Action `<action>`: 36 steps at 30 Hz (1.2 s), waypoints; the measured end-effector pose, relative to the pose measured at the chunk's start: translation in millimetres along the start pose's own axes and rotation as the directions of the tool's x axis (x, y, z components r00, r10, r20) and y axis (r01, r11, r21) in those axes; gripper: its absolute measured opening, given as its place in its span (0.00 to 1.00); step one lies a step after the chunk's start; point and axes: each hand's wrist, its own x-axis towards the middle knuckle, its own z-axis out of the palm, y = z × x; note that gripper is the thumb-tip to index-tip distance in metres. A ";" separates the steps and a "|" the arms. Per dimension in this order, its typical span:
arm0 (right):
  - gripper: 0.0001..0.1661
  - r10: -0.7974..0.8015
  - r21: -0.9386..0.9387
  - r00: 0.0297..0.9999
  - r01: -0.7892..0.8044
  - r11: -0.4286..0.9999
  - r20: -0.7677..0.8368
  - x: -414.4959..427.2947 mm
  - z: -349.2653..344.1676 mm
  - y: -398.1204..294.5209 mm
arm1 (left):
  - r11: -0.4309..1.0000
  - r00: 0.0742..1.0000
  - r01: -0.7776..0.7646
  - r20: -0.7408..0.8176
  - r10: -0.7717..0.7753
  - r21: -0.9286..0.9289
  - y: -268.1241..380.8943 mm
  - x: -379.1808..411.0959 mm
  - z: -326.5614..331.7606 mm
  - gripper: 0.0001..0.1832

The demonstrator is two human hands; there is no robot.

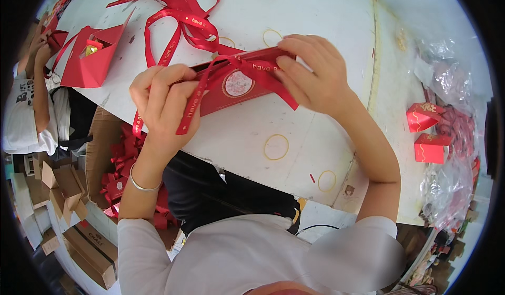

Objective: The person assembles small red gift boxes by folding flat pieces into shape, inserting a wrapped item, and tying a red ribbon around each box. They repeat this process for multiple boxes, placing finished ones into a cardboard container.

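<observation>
A red paper gift box (225,104) with a round printed medallion is held above the white table between both hands. My left hand (167,97) grips its left end at the top edge. At the right end, my right hand (311,72) pinches the upper edge with thumb and fingers. A red satin ribbon (262,74) with gold lettering is knotted at the middle of the box top. One ribbon tail hangs over my left hand, another slants down beside my right hand. The inside of the box is mostly hidden.
Loose red ribbons (185,18) lie at the back of the table (244,137). An open red box (88,64) holding wrapped sweets stands at left, near a co-worker's hands. Yellow rubber bands (275,134) are scattered about. A carton (92,157) of red boxes stands below; small red boxes (430,148) sit right.
</observation>
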 end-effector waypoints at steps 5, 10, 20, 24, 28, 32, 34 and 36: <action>0.28 0.178 0.056 0.983 -0.176 0.983 -0.043 29.0 0.0 -22.9 | 0.986 1.000 0.001 0.006 0.001 -0.165 -0.3 3.5 3.1 0.13; 0.09 -0.067 0.061 0.987 0.076 0.995 -0.143 29.6 34.3 -21.5 | 0.955 0.996 0.072 0.077 -0.052 -0.286 -6.7 2.0 1.3 0.13; 0.11 -0.221 0.004 0.975 0.221 0.975 0.000 15.8 14.2 -19.3 | 0.764 0.884 0.467 0.263 -0.387 -0.445 3.5 14.8 -5.1 0.07; 0.21 0.152 0.076 0.978 -0.142 0.987 -0.140 2.9 6.9 -10.9 | 0.899 0.941 0.324 0.202 -0.272 -0.295 10.7 20.8 -6.5 0.12; 0.19 0.093 0.037 0.991 -0.090 0.995 -0.099 -1.9 12.5 -9.5 | 0.889 0.926 0.352 0.250 -0.284 -0.294 10.4 27.9 -9.6 0.14; 0.15 0.040 -0.012 0.992 -0.041 0.999 -0.122 13.0 15.5 -19.4 | 0.918 0.904 0.348 0.327 -0.275 -0.189 11.2 36.9 -7.8 0.13; 0.13 -0.031 -0.056 0.989 0.023 0.998 -0.145 18.3 21.4 -21.6 | 0.931 0.912 0.311 0.336 -0.235 -0.193 9.4 37.0 -5.7 0.12; 0.11 -0.080 -0.075 0.982 0.068 0.995 -0.170 19.5 29.3 -22.5 | 0.923 0.908 0.309 0.359 -0.214 -0.230 7.2 32.7 -4.9 0.11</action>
